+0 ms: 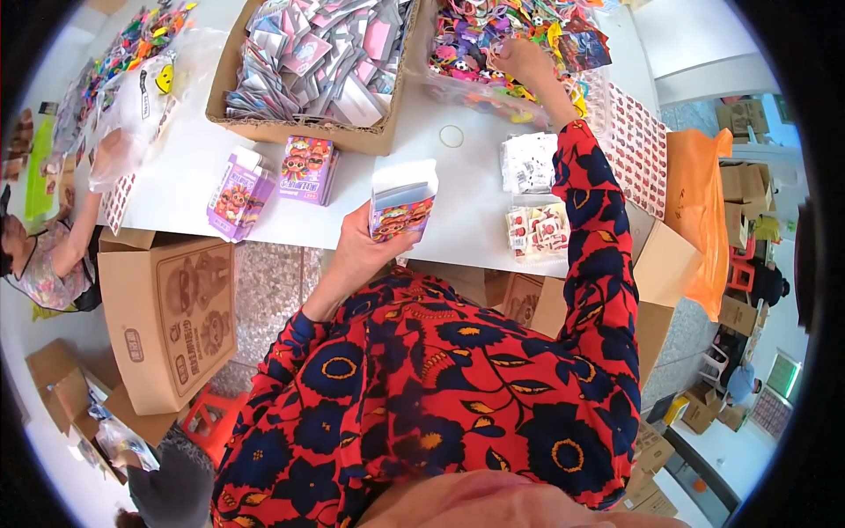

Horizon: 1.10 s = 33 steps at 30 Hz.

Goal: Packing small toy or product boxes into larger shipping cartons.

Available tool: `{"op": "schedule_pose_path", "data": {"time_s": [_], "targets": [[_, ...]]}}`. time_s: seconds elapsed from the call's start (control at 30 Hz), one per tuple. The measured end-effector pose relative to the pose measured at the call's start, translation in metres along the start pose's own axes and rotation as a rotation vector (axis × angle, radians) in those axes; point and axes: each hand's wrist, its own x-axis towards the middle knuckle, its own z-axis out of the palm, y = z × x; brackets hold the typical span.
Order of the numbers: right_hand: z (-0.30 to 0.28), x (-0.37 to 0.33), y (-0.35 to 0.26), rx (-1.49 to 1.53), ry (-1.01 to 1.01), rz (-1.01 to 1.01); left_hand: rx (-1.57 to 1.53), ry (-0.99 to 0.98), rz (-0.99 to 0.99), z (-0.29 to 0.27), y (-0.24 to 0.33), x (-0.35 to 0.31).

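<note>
Purple carton [401, 216] is clamped by left fingers [398, 247]; I cannot tell if right fingers [505, 55] grip trinkets [458, 63].

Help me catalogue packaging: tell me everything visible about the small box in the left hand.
The small box looks like thin printed card, purple with orange-red cartoon figures on its front. Its top is open, a white flap raised behind, with flat greyish pieces inside. The left hand holds it slightly tilted, gripping its lower part, by the near edge of the table.
</note>
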Motion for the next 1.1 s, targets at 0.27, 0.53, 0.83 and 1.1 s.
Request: {"op": "schedule_pose_path", "data": {"time_s": [0.27, 0.53, 0.83, 1.1], "targets": [[0.003, -0.003, 0.026, 0.361, 0.039, -0.025, 0.02, 0.008, 0.012, 0.002, -0.001, -0.003], [-0.079, -0.035, -0.004, 0.969, -0.03, -0.078, 0.044, 0.002, 0.044, -0.001, -0.008, 0.001], [-0.161, -0.128, -0.107, 1.095, -0.347, -0.294, 0.004, -0.004, 0.092, 0.009, -0.002, 0.003], [-0.153, -0.177, -0.158, 0.683, -0.121, -0.58, 0.014, -0.027, 0.135, 0.009, -0.005, -0.009]]}}
